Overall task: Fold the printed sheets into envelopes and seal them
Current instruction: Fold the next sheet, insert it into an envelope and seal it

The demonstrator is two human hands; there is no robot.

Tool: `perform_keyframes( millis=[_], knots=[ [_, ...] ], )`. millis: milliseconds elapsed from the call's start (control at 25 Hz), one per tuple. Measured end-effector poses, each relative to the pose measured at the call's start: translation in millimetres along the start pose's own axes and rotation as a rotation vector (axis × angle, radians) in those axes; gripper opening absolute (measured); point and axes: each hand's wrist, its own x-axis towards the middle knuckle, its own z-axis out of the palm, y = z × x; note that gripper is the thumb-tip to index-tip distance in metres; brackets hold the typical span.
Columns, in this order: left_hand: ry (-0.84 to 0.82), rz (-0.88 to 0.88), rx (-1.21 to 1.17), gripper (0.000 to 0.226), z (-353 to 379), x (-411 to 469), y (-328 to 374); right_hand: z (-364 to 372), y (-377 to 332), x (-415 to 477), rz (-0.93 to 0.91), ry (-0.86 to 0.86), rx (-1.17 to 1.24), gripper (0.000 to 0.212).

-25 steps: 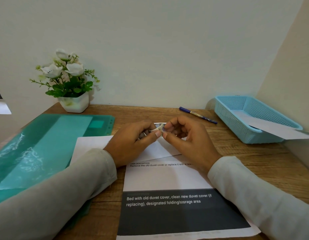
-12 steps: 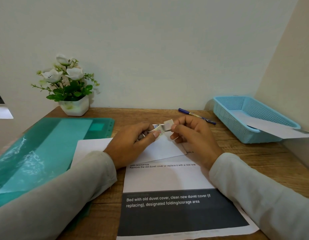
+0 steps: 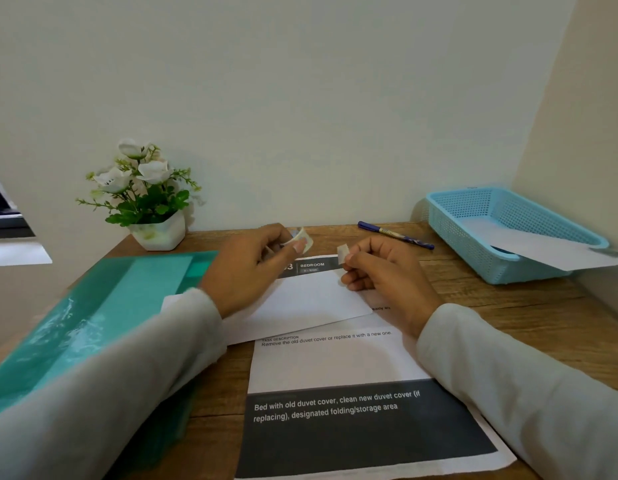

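A printed sheet with a dark band and white text lies on the wooden desk in front of me. On its upper part rests a folded white envelope. My left hand grips a small roll of tape above the envelope's far edge. My right hand pinches a short piece of tape between thumb and finger, apart from the roll. Both hands hover just above the envelope.
A green plastic folder lies at the left. A potted white-flower plant stands at the back left. A blue pen lies near the wall. A blue basket at the right holds a white envelope.
My right hand has pulled a piece of tape off the roll and moved right with it. The left hand has drifted left and up with the roll. The camera tilted down a little.
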Motion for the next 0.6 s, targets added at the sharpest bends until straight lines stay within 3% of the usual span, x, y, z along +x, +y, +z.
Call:
perform_keyframes(
  millis=[160, 320, 400, 480, 600],
  knots=[
    [-0.175, -0.114, 0.351, 0.041, -2.4, 41.8, -12.6, 0.4, 3.5, 1.7, -0.012, -0.009, 0.031, 0.013],
    [-0.313, -0.170, 0.459, 0.029, 15.8, 76.4, -34.3, -0.3, 3.3, 1.5, -0.019, -0.025, -0.015, 0.010],
    [-0.297, -0.196, 0.487, 0.019, 22.4, 88.6, -37.0, -1.4, 3.6, 2.7, -0.026, -0.026, -0.035, 0.011],
    [-0.247, -0.230, 0.566, 0.024, 26.8, 90.2, -37.1, -2.9, 4.0, 3.0, -0.030, -0.028, -0.028, 0.012],
    [-0.034, -0.208, 0.489, 0.024, 26.7, 67.1, -22.9, -3.2, 4.6, 3.5, -0.029, -0.025, -0.019, 0.012]
  ],
)
